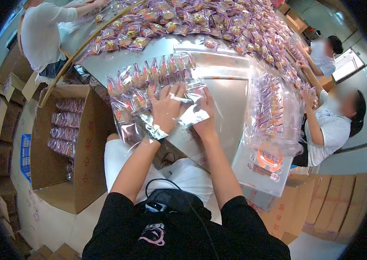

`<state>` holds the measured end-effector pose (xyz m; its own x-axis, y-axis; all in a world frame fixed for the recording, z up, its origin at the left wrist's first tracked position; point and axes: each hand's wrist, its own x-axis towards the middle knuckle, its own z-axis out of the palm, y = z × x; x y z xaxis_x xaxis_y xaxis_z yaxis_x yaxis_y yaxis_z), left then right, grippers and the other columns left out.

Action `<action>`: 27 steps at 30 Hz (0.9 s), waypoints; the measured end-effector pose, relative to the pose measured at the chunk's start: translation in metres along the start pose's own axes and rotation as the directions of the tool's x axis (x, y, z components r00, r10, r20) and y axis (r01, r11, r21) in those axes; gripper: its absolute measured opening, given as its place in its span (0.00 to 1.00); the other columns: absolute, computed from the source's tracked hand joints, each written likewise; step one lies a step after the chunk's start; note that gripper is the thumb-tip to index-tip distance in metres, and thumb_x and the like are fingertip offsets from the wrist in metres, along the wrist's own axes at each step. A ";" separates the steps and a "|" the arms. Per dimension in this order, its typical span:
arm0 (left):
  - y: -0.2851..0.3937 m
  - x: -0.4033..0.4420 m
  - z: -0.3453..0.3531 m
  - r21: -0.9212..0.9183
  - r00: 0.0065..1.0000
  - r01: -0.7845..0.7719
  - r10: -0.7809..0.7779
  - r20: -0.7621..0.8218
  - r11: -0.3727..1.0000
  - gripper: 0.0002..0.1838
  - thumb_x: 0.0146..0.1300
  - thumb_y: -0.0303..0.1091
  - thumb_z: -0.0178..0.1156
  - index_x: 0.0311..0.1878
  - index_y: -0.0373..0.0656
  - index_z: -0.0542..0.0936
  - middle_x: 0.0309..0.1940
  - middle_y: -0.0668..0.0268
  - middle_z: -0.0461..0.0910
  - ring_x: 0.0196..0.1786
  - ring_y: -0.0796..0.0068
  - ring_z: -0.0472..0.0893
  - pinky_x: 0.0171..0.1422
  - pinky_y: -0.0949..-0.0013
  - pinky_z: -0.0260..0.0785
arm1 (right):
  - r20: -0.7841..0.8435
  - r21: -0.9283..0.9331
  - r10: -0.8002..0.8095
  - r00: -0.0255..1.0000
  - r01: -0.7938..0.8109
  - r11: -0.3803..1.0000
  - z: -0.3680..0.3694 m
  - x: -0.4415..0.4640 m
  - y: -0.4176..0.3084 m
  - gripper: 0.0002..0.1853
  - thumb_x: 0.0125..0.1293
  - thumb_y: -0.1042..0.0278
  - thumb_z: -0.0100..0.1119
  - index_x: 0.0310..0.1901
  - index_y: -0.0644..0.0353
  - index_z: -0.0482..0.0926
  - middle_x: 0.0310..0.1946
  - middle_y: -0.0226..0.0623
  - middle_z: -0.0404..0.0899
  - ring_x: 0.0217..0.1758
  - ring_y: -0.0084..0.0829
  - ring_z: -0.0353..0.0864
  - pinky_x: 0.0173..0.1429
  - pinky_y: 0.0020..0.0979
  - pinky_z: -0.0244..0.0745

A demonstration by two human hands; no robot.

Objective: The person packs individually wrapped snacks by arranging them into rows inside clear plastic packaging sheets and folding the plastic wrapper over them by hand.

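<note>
A large clear plastic bag lies on the metal table in front of me, holding two rows of small wrapped pastries. My left hand rests on the near row with its fingers spread, and shiny film covers part of its wrist. At the bag's right end, my right hand stands side-on with fingers stretched forward against the film. Glare on the plastic hides part of the right fingertips. Whether the left hand is inside the bag or on top of it, I cannot make out.
Many loose wrapped pastries cover the table's far side. To the right lies a stack of clear printed bags. An open carton with packed bags stands at left. Co-workers sit at right and stand at far left.
</note>
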<state>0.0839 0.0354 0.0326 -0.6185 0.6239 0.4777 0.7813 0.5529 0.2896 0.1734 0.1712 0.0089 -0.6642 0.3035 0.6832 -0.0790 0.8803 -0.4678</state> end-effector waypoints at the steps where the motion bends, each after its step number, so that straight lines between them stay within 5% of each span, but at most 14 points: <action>1: -0.001 0.000 0.002 0.035 1.000 -0.011 0.011 -0.008 0.999 0.39 0.64 0.51 0.69 0.77 0.53 0.72 0.71 0.68 0.77 0.73 0.62 0.73 0.81 0.31 0.41 | -0.018 0.138 0.160 0.987 -0.156 0.978 0.009 -0.008 0.004 0.31 0.65 0.84 0.60 0.71 0.57 0.74 0.71 0.54 0.70 0.76 0.55 0.69 0.78 0.49 0.68; 4: -0.001 0.000 0.002 0.040 0.999 -0.020 0.022 -0.045 0.999 0.32 0.69 0.53 0.65 0.73 0.52 0.77 0.68 0.68 0.79 0.73 0.63 0.73 0.82 0.34 0.40 | -0.087 0.045 -0.008 0.996 0.012 0.999 0.013 -0.008 0.006 0.31 0.65 0.85 0.61 0.70 0.55 0.75 0.72 0.54 0.69 0.76 0.55 0.68 0.79 0.50 0.67; 6: -0.002 0.001 0.006 0.048 0.997 -0.030 0.034 -0.072 0.998 0.29 0.66 0.49 0.67 0.69 0.53 0.79 0.68 0.70 0.79 0.73 0.65 0.73 0.80 0.29 0.43 | -0.143 0.128 0.035 0.989 -0.016 0.992 0.018 -0.007 -0.003 0.30 0.65 0.86 0.61 0.69 0.55 0.76 0.71 0.55 0.69 0.76 0.56 0.68 0.79 0.50 0.67; 9: 0.001 0.007 0.008 0.129 0.998 -0.035 0.041 -0.046 0.991 0.27 0.67 0.46 0.65 0.68 0.52 0.79 0.66 0.69 0.79 0.73 0.65 0.73 0.79 0.29 0.47 | -0.125 -0.049 -0.097 0.987 0.092 0.995 0.010 0.003 -0.013 0.31 0.61 0.88 0.65 0.68 0.63 0.74 0.70 0.52 0.71 0.76 0.57 0.69 0.78 0.49 0.68; 13: 0.000 0.007 0.017 0.191 0.997 -0.024 0.036 -0.061 0.981 0.26 0.67 0.43 0.63 0.68 0.49 0.79 0.66 0.67 0.77 0.73 0.64 0.73 0.77 0.25 0.48 | -0.072 0.253 0.078 0.994 -0.057 0.966 0.025 -0.004 0.012 0.35 0.62 0.91 0.61 0.71 0.64 0.68 0.69 0.55 0.71 0.75 0.49 0.71 0.76 0.46 0.71; 15: -0.002 0.005 0.023 0.257 0.994 -0.047 0.072 -0.088 0.965 0.24 0.65 0.41 0.63 0.64 0.49 0.81 0.65 0.68 0.78 0.71 0.65 0.74 0.77 0.21 0.50 | 0.002 0.176 -0.031 1.000 0.030 0.984 0.020 -0.005 0.015 0.39 0.63 0.90 0.58 0.75 0.63 0.57 0.73 0.54 0.65 0.77 0.46 0.69 0.76 0.45 0.72; 17: 0.000 0.005 0.029 0.235 0.993 -0.014 0.041 -0.109 0.972 0.23 0.62 0.42 0.65 0.61 0.47 0.82 0.65 0.66 0.78 0.71 0.65 0.73 0.76 0.19 0.49 | -0.057 0.422 0.007 0.998 0.018 0.906 0.033 -0.012 0.023 0.40 0.65 0.89 0.57 0.77 0.62 0.52 0.76 0.55 0.61 0.77 0.47 0.68 0.76 0.44 0.72; 22: 0.014 0.016 0.007 0.120 0.995 0.089 -0.094 0.037 0.989 0.20 0.55 0.46 0.70 0.48 0.45 0.86 0.63 0.61 0.77 0.74 0.62 0.70 0.76 0.17 0.48 | -0.003 0.432 0.078 0.997 -0.069 0.899 0.023 -0.010 0.011 0.34 0.71 0.85 0.52 0.76 0.62 0.52 0.75 0.56 0.62 0.78 0.46 0.67 0.78 0.44 0.70; 25: 0.014 0.025 -0.005 0.207 0.990 0.014 -0.043 0.135 0.978 0.33 0.58 0.48 0.68 0.64 0.43 0.79 0.67 0.60 0.75 0.75 0.59 0.69 0.76 0.20 0.48 | -0.004 0.425 0.055 0.998 -0.048 0.904 0.024 -0.004 0.019 0.36 0.68 0.85 0.53 0.76 0.64 0.52 0.73 0.56 0.65 0.76 0.45 0.70 0.77 0.43 0.70; 27: -0.004 0.028 0.009 0.108 0.999 -0.045 0.047 -0.015 0.993 0.32 0.60 0.49 0.66 0.66 0.45 0.80 0.70 0.59 0.75 0.77 0.58 0.68 0.76 0.22 0.49 | -0.037 0.319 -0.055 0.998 0.064 0.946 0.021 0.000 0.024 0.38 0.67 0.84 0.54 0.76 0.65 0.52 0.71 0.56 0.67 0.74 0.44 0.72 0.76 0.42 0.71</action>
<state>0.0626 0.0552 0.0372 -0.5796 0.6412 0.5030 0.7951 0.5803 0.1764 0.1563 0.1841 -0.0143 -0.6310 0.2678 0.7281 -0.3544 0.7354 -0.5776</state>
